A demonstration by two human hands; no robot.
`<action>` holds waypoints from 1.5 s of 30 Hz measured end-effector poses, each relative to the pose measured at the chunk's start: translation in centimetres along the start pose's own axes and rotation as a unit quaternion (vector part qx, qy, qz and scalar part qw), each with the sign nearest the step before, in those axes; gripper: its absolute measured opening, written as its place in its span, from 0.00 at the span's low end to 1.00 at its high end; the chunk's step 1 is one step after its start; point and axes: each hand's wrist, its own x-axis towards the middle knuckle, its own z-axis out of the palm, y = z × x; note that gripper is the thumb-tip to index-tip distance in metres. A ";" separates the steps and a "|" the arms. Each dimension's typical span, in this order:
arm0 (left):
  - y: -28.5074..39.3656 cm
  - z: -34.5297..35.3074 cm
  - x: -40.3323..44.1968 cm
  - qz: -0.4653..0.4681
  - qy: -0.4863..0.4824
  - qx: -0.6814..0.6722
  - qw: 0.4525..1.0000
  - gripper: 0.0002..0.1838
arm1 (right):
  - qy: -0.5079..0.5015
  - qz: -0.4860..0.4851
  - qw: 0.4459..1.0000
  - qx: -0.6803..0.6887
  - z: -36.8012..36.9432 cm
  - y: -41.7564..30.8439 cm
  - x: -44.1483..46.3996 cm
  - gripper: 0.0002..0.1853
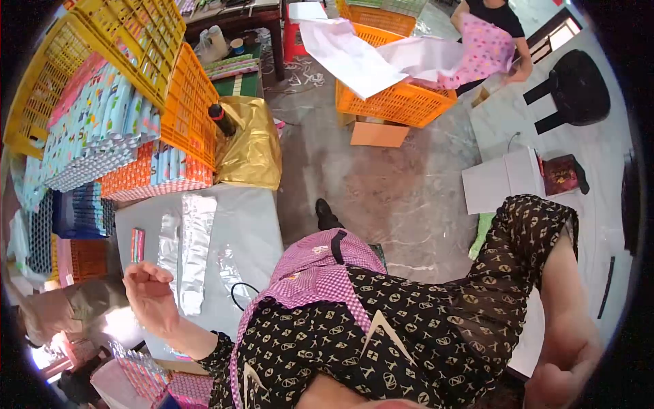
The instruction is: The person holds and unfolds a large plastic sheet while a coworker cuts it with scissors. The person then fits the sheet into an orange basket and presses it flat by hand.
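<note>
My left hand (151, 294) is raised over the near left part of a grey-topped table (255, 211). Its fingers are apart and loosely bent, with nothing visible in them. Just beyond it lies a small striped red-and-blue packet (137, 245). Long silver foil strips (197, 255) are spread on the tabletop to the right of that hand, beside a crumpled clear wrapper (230, 262). Low at the right edge, my right hand (569, 371) hangs by my side near a white surface (530, 341). Its fingers are blurred and partly cut off.
Patterned wrapped bundles (102, 109) are stacked at the table's far left beside yellow crates (133, 41). A black bottle (219, 117) stands by gold sheeting (255, 146). Farther off, another person (496, 20) handles pink sheeting over an orange crate (395, 102). A black stool (579, 85) is at right.
</note>
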 end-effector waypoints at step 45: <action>-21.9 18.8 20.5 -0.271 0.041 0.106 0.956 0.12 | 0.441 0.819 0.365 0.046 0.3 35.7 -66.1 0.42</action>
